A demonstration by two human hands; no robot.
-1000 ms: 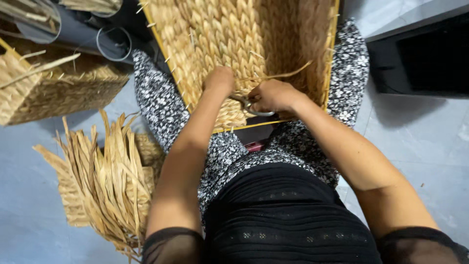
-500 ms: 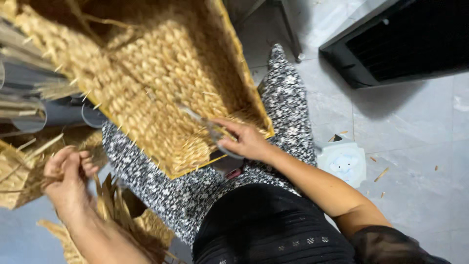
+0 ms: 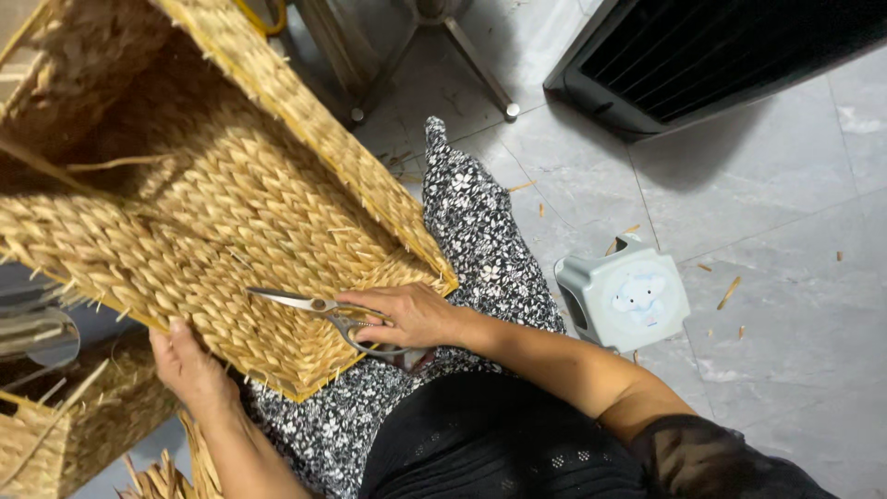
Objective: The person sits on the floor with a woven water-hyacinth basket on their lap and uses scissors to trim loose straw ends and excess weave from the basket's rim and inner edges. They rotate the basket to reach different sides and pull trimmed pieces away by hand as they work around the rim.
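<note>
On lap, over floral skirt, lies big woven basket, tipped w/ its open side up-left. Right hand is closed round handles of scissors; blades open a bit, pointing left, flat on basket wall near its lower corner. Left hand grips basket's lower edge, fingers curled under, thumb on top. Finger loops partly hidden by right hand. Small grey stool on floor to the right. Second woven basket cut off at bottom left.
</note>
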